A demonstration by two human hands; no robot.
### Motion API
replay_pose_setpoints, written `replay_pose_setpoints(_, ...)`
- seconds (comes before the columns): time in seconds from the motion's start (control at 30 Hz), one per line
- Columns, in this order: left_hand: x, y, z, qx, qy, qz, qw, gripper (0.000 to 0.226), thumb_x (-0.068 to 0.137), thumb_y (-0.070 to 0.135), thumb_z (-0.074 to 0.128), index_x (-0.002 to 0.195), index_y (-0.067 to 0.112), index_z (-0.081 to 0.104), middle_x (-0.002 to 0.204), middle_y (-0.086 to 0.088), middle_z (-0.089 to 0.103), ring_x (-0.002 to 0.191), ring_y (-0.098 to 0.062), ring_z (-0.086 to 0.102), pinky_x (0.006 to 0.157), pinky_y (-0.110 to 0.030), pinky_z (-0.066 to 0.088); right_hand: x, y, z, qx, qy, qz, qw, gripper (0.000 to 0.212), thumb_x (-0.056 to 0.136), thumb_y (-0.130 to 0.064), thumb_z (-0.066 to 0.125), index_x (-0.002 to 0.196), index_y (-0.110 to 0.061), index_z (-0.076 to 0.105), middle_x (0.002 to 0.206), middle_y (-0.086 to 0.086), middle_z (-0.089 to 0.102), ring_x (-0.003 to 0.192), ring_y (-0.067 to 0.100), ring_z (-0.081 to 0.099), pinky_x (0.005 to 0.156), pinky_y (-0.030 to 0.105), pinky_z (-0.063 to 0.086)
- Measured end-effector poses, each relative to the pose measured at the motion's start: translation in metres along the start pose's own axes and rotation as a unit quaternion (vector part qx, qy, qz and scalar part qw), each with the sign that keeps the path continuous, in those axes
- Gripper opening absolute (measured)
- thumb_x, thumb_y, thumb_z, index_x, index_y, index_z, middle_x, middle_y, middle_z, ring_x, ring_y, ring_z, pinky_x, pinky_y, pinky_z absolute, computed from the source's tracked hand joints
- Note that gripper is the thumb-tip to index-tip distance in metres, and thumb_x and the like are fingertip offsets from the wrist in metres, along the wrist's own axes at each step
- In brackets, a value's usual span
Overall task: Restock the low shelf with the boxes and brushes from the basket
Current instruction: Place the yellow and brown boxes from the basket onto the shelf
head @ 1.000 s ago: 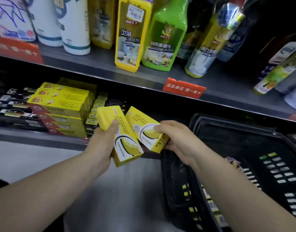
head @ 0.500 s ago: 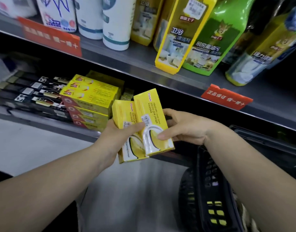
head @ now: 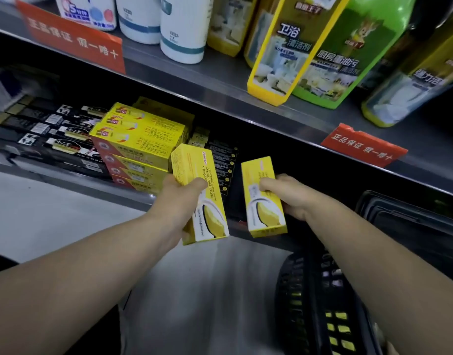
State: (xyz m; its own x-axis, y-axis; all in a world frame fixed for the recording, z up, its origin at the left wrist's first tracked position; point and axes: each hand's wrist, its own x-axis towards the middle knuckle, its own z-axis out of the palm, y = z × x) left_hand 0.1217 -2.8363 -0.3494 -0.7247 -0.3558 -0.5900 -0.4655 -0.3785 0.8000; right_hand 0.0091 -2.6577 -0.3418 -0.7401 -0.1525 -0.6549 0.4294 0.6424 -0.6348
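Note:
My left hand point(head: 178, 201) grips a yellow box point(head: 194, 170) with a shoe-sponge picture, held upright in front of the low shelf point(head: 66, 172). My right hand point(head: 290, 198) grips a second yellow box point(head: 261, 213) of the same kind, a little to the right and apart from the first. Both boxes hover at the shelf's front edge, just right of a stack of yellow and red boxes point(head: 138, 144). The black basket point(head: 322, 303) stands at the lower right, below my right forearm, with small yellow-labelled items showing through its mesh.
Black flat packs point(head: 48, 134) lie in rows on the low shelf's left part. Dark packs point(head: 221, 160) sit behind the held boxes. The upper shelf point(head: 220, 80) carries white, yellow and green cleaner bottles and two red price tags. Grey floor lies below.
The two boxes, held together by both hands half a second ago, are now apart, one in each hand. Both hands have moved closer to the low shelf.

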Motion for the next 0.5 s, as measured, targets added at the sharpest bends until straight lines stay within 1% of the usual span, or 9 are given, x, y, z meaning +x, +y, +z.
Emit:
replay_pose_setpoints(0.07,0.003,0.0,0.0,0.006,0.004,0.0,1.0,0.029,0.089,0.022,0.058,0.114,0.018,0.044,0.091,-0.003,0.061,0.077,-0.021,0.061,0.058,-0.029,0.045,0.004,0.011,-0.009,-0.011,0.009,0.031,0.999,0.039,0.086,-0.011,0.053,0.123,0.001,0.05,0.103,0.017,0.064,0.082,0.026,0.064,0.072,0.034,0.054)
replay_pose_setpoints(0.13,0.004,0.0,0.001,0.021,-0.001,0.004,1.0,0.028,0.089,0.02,0.059,0.112,0.019,0.045,0.09,-0.003,0.061,0.073,-0.019,0.061,0.054,-0.027,0.043,0.006,0.017,-0.015,-0.019,0.008,0.038,0.999,0.035,0.086,-0.01,0.053,0.12,-0.003,0.052,0.098,0.013,0.066,0.078,0.022,0.065,0.065,0.03,0.053)
replay_pose_setpoints(0.2,0.005,0.001,0.001,0.044,-0.012,0.013,0.999,0.033,0.087,0.017,0.061,0.117,0.017,0.048,0.097,-0.007,0.063,0.08,-0.023,0.063,0.06,-0.03,0.047,0.007,0.021,-0.017,-0.04,-0.005,0.045,0.998,0.036,0.085,-0.011,0.055,0.12,-0.005,0.047,0.097,0.01,0.065,0.078,0.02,0.065,0.063,0.029,0.053)
replay_pose_setpoints(0.27,0.007,0.003,0.001,0.066,-0.027,0.022,0.997,0.036,0.086,0.016,0.063,0.12,0.018,0.05,0.103,-0.007,0.064,0.089,-0.026,0.063,0.069,-0.034,0.049,0.007,0.027,-0.018,-0.09,-0.019,0.056,0.994,0.041,0.084,-0.015,0.058,0.121,-0.009,0.042,0.102,0.01,0.064,0.085,0.021,0.065,0.069,0.031,0.055)
replay_pose_setpoints(0.33,0.009,0.005,0.0,0.081,-0.034,0.033,0.996,0.035,0.086,0.016,0.064,0.117,0.02,0.05,0.098,-0.002,0.064,0.088,-0.023,0.062,0.071,-0.035,0.047,0.01,0.027,-0.018,-0.16,-0.026,0.059,0.985,0.046,0.083,-0.021,0.06,0.124,-0.009,0.04,0.102,0.009,0.062,0.086,0.021,0.064,0.069,0.031,0.053)
replay_pose_setpoints(0.37,0.01,0.006,-0.002,0.086,-0.033,0.04,0.995,0.033,0.086,0.016,0.064,0.115,0.021,0.049,0.094,0.001,0.063,0.085,-0.019,0.061,0.07,-0.034,0.045,0.014,0.025,-0.018,-0.213,-0.023,0.056,0.975,0.051,0.083,-0.024,0.061,0.126,-0.009,0.039,0.102,0.009,0.061,0.087,0.022,0.063,0.068,0.03,0.052)
replay_pose_setpoints(0.4,0.012,0.007,-0.002,0.089,-0.03,0.047,0.994,0.032,0.086,0.016,0.064,0.113,0.022,0.048,0.09,0.005,0.061,0.081,-0.015,0.059,0.068,-0.032,0.044,0.02,0.02,-0.017,-0.287,-0.018,0.05,0.956,0.057,0.082,-0.028,0.062,0.128,-0.007,0.036,0.103,0.01,0.06,0.089,0.023,0.062,0.068,0.03,0.05)
replay_pose_setpoints(0.47,0.013,0.009,-0.004,0.093,-0.024,0.06,0.994,0.031,0.086,0.015,0.065,0.11,0.024,0.048,0.086,0.008,0.058,0.077,-0.01,0.055,0.061,-0.028,0.041,0.036,0.009,-0.013,-0.45,-0.014,0.031,0.893,0.071,0.083,-0.035,0.063,0.136,-0.003,0.028,0.103,0.01,0.056,0.091,0.026,0.059,0.061,0.029,0.046)
replay_pose_setpoints(0.5,0.014,0.01,-0.004,0.094,-0.022,0.063,0.993,0.03,0.086,0.015,0.065,0.109,0.024,0.047,0.085,0.008,0.057,0.076,-0.01,0.054,0.06,-0.027,0.039,0.044,0.005,-0.009,-0.506,-0.015,0.022,0.862,0.076,0.084,-0.036,0.064,0.14,-0.002,0.024,0.106,0.01,0.055,0.092,0.027,0.057,0.06,0.028,0.044)
